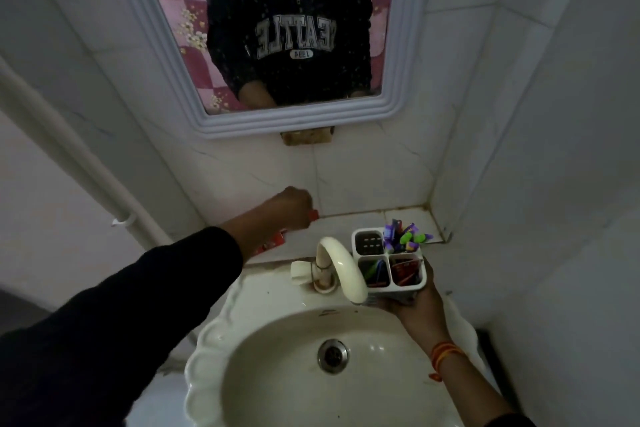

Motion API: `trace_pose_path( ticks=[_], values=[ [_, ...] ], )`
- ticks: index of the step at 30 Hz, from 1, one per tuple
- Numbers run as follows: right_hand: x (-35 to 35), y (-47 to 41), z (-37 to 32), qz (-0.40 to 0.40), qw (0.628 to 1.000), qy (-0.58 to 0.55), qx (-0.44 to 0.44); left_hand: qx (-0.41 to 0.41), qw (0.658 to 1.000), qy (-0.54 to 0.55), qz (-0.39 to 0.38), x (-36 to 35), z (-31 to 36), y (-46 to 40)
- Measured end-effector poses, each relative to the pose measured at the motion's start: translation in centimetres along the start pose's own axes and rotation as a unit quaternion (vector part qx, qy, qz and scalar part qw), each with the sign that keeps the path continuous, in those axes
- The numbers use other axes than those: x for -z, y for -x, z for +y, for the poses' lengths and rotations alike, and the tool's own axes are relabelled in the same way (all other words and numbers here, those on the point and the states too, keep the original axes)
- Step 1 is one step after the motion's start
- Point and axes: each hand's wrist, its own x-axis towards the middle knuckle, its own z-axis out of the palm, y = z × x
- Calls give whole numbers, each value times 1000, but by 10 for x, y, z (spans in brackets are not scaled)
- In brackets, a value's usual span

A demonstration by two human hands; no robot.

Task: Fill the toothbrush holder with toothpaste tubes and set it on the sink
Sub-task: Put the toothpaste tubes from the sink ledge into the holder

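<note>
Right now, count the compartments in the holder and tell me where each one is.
4 in the toothbrush holder: far left, no contents visible; far right, purple and green items; near left, partly behind the faucet; near right, red tubes.

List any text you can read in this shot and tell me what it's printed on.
"SEATTLE", mirror-reversed, top letter partly cut: sweatshirt reflected in the mirror.
Small oval patch below it: digits too blurred to read.
Red tube in the left hand: no readable print.
Items in the holder, held by the right hand: print too small.
</note>
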Motion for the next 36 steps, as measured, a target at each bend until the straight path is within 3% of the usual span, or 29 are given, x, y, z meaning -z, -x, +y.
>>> trace_pose_path(
  ticks=[4, 7, 13, 15, 18, 20, 23, 25, 28, 36],
  values=[
    [6, -3, 0, -3, 1000, 3, -8, 40, 999, 27, -26, -52, -23, -24],
    [9, 4, 3, -13, 995, 85, 59, 44, 997, 42, 39, -79, -25, -40],
    [10, 3, 8, -6, 995, 74, 62, -27, 992, -28, 118, -96, -18, -45],
    [7, 3, 8, -1, 999, 34, 41, -29, 991, -11, 127, -91, -12, -43],
    [5, 5, 6, -7, 995, 86, 54, -23, 983, 108, 149, -77, -8, -39],
    [2, 9, 6, -2, 994, 94, 64, -55, 980, 150, 119, -73, -9, -40],
    [2, 10, 5, -1, 998, 41, 47, -107, 991, 74, 29, -81, -11, -41],
    [1, 9, 5, 6, 998, 38, 45, -125, 992, 7, 15, -91, -9, -43],
    [3, 7, 4, -5, 999, 12, 32, -127, 992, 1, 5, -96, 0, -47],
    [0, 6, 5, -8, 999, -32, 19, -164, 966, 193, -56, -77, 13, -53]
  ],
)
